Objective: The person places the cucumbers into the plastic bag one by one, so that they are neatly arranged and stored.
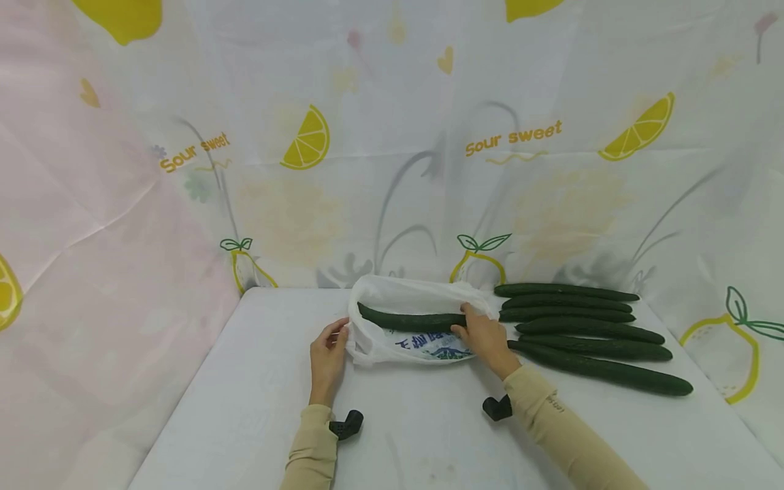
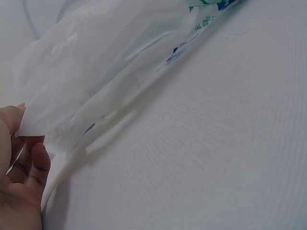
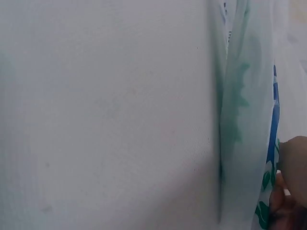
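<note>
A white plastic bag [image 1: 373,344] with blue and green print lies on the table, its mouth spread. One long dark green cucumber [image 1: 410,321] lies crosswise in the bag's opening. My right hand [image 1: 486,340] grips this cucumber at its right end, thumb on the near side and fingers over the far side. At the bag's left end, my left hand [image 1: 329,357] pinches the plastic edge between thumb and fingers. The left wrist view shows that hand [image 2: 24,167] holding the thin film. Only part of the right hand [image 3: 292,172] appears in the right wrist view, beside the printed plastic.
To the right of the bag, several more cucumbers [image 1: 603,367] lie side by side on the white table [image 1: 245,408]. A curtain [image 1: 392,136] printed with lemons hangs right behind the table. Black wrist devices [image 1: 348,425] are strapped at both sleeves.
</note>
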Action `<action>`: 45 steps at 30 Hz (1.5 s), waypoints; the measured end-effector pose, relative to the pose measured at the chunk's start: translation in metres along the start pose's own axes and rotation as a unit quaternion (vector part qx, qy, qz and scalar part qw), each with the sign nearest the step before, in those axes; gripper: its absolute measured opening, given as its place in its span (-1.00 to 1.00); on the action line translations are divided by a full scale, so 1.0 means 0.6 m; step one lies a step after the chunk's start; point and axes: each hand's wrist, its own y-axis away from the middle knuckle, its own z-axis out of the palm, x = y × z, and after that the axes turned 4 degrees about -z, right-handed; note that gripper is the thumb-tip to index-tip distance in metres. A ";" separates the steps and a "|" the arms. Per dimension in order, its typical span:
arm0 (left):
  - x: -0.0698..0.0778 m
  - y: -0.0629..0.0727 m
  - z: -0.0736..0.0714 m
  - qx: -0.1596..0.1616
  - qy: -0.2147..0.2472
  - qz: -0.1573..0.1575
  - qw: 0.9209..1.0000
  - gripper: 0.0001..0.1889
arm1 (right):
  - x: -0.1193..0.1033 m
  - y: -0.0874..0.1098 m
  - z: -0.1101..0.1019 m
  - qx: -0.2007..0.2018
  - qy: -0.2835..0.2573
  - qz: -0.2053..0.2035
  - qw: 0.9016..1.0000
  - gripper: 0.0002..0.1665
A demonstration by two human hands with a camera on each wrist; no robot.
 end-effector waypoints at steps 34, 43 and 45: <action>-0.003 -0.008 -0.001 0.040 -0.007 0.007 0.999 -0.75 | 0.005 0.034 -0.024 -0.143 -0.064 -0.025 0.987 -0.20; -0.004 -0.009 -0.009 0.105 0.049 -0.023 0.993 -0.74 | -0.017 0.069 -0.039 -0.168 -0.057 -0.033 0.984 -0.50; -0.003 -0.009 -0.009 0.106 0.052 -0.032 0.992 -0.73 | -0.018 0.076 -0.042 -0.167 -0.087 -0.046 0.981 -0.51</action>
